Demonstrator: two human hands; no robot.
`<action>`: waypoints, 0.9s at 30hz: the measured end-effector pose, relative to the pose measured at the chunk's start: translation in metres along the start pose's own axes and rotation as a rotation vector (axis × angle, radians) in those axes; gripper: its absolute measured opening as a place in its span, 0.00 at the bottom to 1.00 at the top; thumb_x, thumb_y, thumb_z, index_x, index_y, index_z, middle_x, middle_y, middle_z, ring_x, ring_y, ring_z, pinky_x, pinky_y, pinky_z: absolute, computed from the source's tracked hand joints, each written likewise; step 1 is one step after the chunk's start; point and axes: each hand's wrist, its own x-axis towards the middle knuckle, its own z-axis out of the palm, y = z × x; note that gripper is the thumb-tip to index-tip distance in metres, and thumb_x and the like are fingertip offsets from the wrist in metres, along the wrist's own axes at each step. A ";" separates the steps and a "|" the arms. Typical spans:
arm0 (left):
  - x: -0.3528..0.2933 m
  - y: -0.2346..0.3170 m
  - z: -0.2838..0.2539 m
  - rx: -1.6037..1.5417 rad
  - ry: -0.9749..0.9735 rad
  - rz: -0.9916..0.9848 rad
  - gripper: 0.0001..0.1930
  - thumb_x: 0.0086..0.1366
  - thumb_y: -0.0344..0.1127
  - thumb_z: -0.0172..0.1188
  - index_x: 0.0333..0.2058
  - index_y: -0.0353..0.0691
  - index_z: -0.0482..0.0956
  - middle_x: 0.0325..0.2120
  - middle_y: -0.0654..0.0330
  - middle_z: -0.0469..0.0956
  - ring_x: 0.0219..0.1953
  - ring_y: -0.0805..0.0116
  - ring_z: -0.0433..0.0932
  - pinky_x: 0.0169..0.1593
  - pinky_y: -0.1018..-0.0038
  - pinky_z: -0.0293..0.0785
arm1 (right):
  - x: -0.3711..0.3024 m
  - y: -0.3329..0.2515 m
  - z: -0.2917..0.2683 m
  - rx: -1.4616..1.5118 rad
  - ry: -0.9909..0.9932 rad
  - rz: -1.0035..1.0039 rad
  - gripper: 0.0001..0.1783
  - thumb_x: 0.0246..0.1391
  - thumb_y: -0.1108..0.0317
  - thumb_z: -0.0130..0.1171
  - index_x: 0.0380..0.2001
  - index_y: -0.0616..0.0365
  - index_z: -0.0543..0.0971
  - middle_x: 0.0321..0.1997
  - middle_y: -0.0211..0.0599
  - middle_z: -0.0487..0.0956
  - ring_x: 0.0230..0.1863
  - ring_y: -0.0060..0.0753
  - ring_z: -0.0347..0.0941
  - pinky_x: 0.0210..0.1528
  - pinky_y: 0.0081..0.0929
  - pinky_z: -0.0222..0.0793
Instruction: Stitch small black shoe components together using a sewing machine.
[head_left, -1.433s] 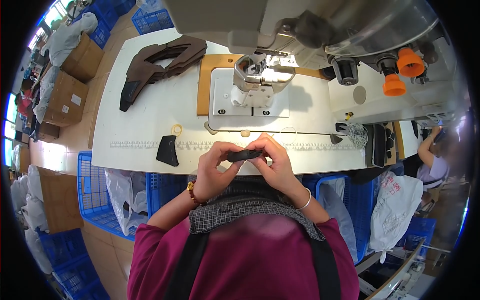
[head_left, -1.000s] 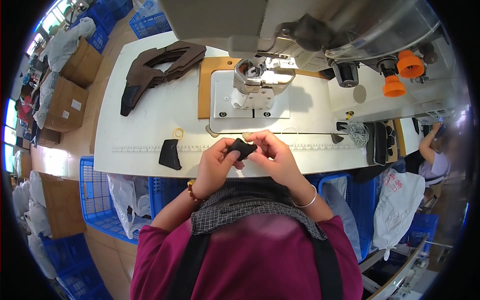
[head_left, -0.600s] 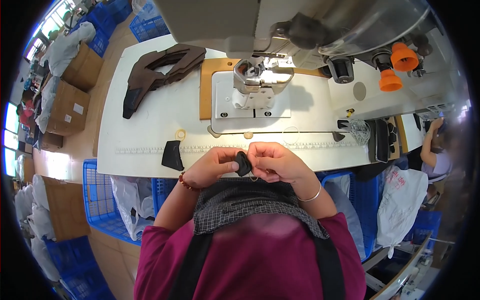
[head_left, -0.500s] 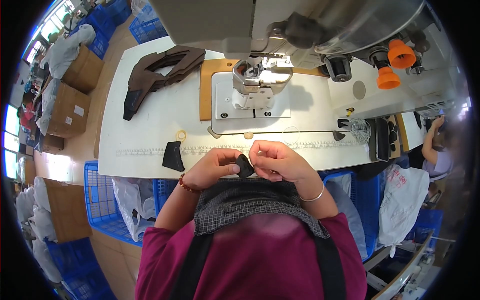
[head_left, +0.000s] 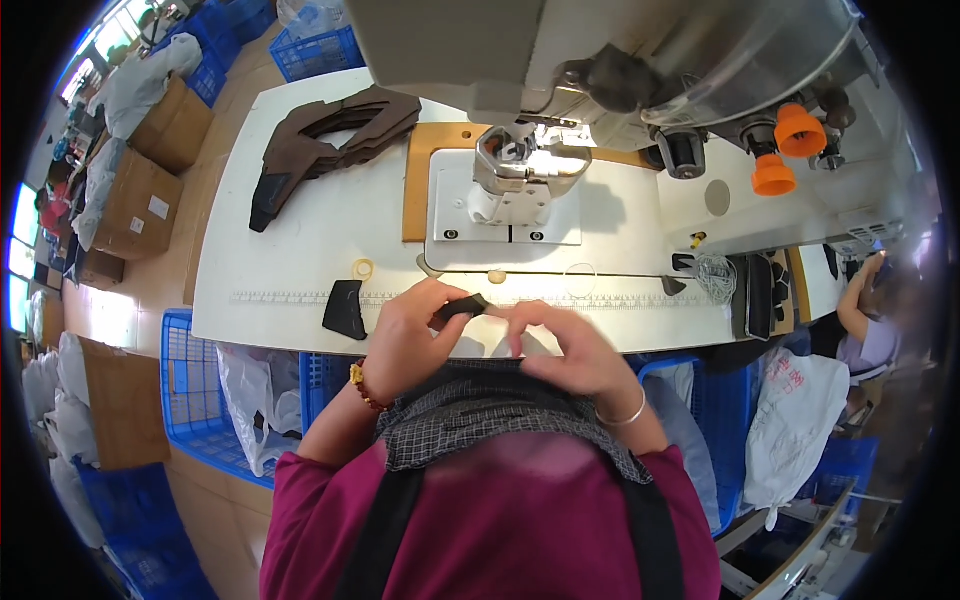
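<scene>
- Two bare hands meet at the near edge of the white counter [head_left: 300,200], just in front of the person's chest.
- The left hand [head_left: 405,340] pinches a small black piece [head_left: 462,306] between thumb and fingers; its grip is clenched on that piece, which sits just above the counter edge, between both hands.
- The right hand [head_left: 565,345] is curled just beside the piece; whether its fingertips touch it cannot be told, so its grip stays uncertain.
- One second black piece [head_left: 345,310] lies flat on the counter, near the left hand.
- One pile of dark brown cut pieces [head_left: 325,145] rests at the counter's far left.
- One sewing machine [head_left: 520,180] stands beyond the hands on a pale plate.
- Two orange cones [head_left: 785,150] sit at the machine's right.
- Two brown cardboard boxes [head_left: 140,170] stand on the floor at left; the nearer bears a small white rectangular label.
- Blue plastic crates [head_left: 190,400] sit below the counter, one holding a clear plastic bag [head_left: 250,400].
- One white bag with red print [head_left: 795,420] hangs at right.
</scene>
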 end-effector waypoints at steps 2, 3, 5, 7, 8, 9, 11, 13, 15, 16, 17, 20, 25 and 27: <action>0.000 -0.007 0.002 -0.138 0.028 -0.099 0.08 0.61 0.25 0.62 0.39 0.31 0.77 0.33 0.59 0.80 0.29 0.73 0.81 0.32 0.76 0.78 | 0.007 -0.014 0.014 -0.433 -0.085 -0.098 0.13 0.45 0.74 0.63 0.38 0.53 0.79 0.35 0.31 0.76 0.45 0.35 0.74 0.67 0.44 0.55; 0.000 -0.013 0.003 -0.275 0.048 -0.195 0.08 0.63 0.25 0.61 0.40 0.29 0.76 0.33 0.58 0.81 0.30 0.73 0.82 0.33 0.76 0.79 | 0.008 -0.015 0.019 -0.602 -0.063 -0.173 0.13 0.45 0.74 0.62 0.37 0.53 0.80 0.35 0.31 0.76 0.46 0.35 0.74 0.69 0.46 0.52; 0.002 -0.021 0.002 -0.508 0.048 -0.261 0.08 0.66 0.25 0.57 0.42 0.27 0.75 0.35 0.56 0.81 0.32 0.72 0.83 0.36 0.76 0.81 | 0.009 -0.005 0.017 -0.639 0.001 -0.245 0.11 0.45 0.75 0.61 0.35 0.54 0.80 0.35 0.31 0.77 0.46 0.35 0.74 0.69 0.49 0.51; 0.007 -0.018 -0.005 -0.925 0.114 -0.450 0.08 0.69 0.26 0.53 0.45 0.31 0.76 0.38 0.55 0.82 0.34 0.71 0.83 0.40 0.78 0.81 | 0.010 0.008 0.017 -0.676 0.066 -0.316 0.11 0.45 0.76 0.60 0.34 0.54 0.81 0.35 0.32 0.77 0.45 0.35 0.75 0.70 0.52 0.51; 0.006 -0.024 -0.008 -1.081 0.096 -0.410 0.10 0.72 0.31 0.51 0.47 0.33 0.75 0.43 0.52 0.81 0.36 0.70 0.83 0.40 0.77 0.82 | 0.009 0.013 0.019 -0.560 0.140 -0.283 0.10 0.44 0.77 0.59 0.33 0.55 0.81 0.34 0.33 0.77 0.45 0.36 0.75 0.70 0.53 0.52; 0.005 -0.025 -0.011 -1.082 0.099 -0.404 0.10 0.72 0.31 0.51 0.47 0.33 0.75 0.43 0.52 0.81 0.36 0.70 0.83 0.40 0.77 0.82 | 0.007 0.020 0.021 -0.445 0.217 -0.246 0.10 0.44 0.79 0.58 0.32 0.56 0.81 0.33 0.34 0.77 0.46 0.37 0.75 0.69 0.54 0.53; 0.002 -0.026 -0.014 -1.304 0.007 -0.415 0.13 0.73 0.35 0.50 0.49 0.33 0.73 0.48 0.49 0.78 0.37 0.69 0.83 0.39 0.76 0.82 | 0.006 0.035 0.017 -0.410 0.292 -0.313 0.14 0.46 0.81 0.54 0.37 0.58 0.81 0.34 0.35 0.79 0.43 0.36 0.75 0.70 0.57 0.52; 0.000 -0.030 -0.011 -1.284 -0.035 -0.375 0.14 0.74 0.37 0.50 0.49 0.33 0.72 0.50 0.48 0.77 0.38 0.68 0.82 0.40 0.75 0.82 | 0.009 0.046 0.017 0.425 0.349 -0.294 0.21 0.52 0.77 0.53 0.51 0.58 0.74 0.33 0.32 0.76 0.33 0.26 0.69 0.60 0.45 0.63; -0.002 -0.029 -0.009 -1.412 -0.057 -0.265 0.15 0.73 0.34 0.51 0.52 0.32 0.71 0.50 0.47 0.77 0.40 0.67 0.83 0.44 0.74 0.83 | 0.009 0.052 0.017 0.842 0.365 -0.269 0.25 0.55 0.75 0.52 0.58 0.58 0.71 0.33 0.31 0.75 0.27 0.21 0.66 0.55 0.39 0.68; -0.003 -0.027 -0.008 -1.413 -0.058 -0.263 0.15 0.73 0.34 0.51 0.52 0.32 0.71 0.50 0.47 0.77 0.40 0.67 0.83 0.44 0.74 0.83 | 0.007 0.054 0.015 1.123 0.292 -0.215 0.23 0.58 0.73 0.50 0.59 0.58 0.70 0.33 0.31 0.72 0.26 0.22 0.64 0.55 0.37 0.68; -0.003 -0.025 -0.008 -1.343 -0.051 -0.232 0.14 0.72 0.33 0.52 0.51 0.32 0.72 0.49 0.48 0.78 0.40 0.68 0.83 0.45 0.74 0.82 | 0.007 0.057 0.014 1.401 0.212 -0.156 0.22 0.61 0.72 0.48 0.59 0.58 0.69 0.33 0.32 0.70 0.25 0.22 0.63 0.55 0.36 0.68; -0.002 -0.016 -0.011 -1.032 -0.060 -0.095 0.12 0.69 0.30 0.56 0.48 0.31 0.74 0.47 0.51 0.79 0.39 0.68 0.82 0.45 0.74 0.81 | 0.011 0.049 0.012 1.379 0.181 -0.057 0.29 0.61 0.68 0.50 0.65 0.58 0.63 0.54 0.44 0.70 0.22 0.19 0.60 0.39 0.27 0.72; 0.000 0.007 -0.022 -0.052 -0.124 0.301 0.09 0.61 0.21 0.62 0.41 0.31 0.78 0.39 0.58 0.79 0.37 0.71 0.80 0.42 0.73 0.79 | 0.018 0.032 -0.004 1.049 -0.034 0.060 0.29 0.58 0.74 0.50 0.64 0.65 0.60 0.69 0.56 0.60 0.26 0.25 0.71 0.28 0.26 0.78; -0.002 0.006 -0.017 -0.023 -0.100 0.358 0.10 0.60 0.19 0.62 0.42 0.31 0.78 0.36 0.59 0.79 0.36 0.72 0.80 0.41 0.74 0.79 | 0.017 0.018 -0.003 0.851 0.042 0.152 0.25 0.58 0.80 0.51 0.59 0.65 0.65 0.63 0.52 0.67 0.30 0.24 0.74 0.30 0.22 0.77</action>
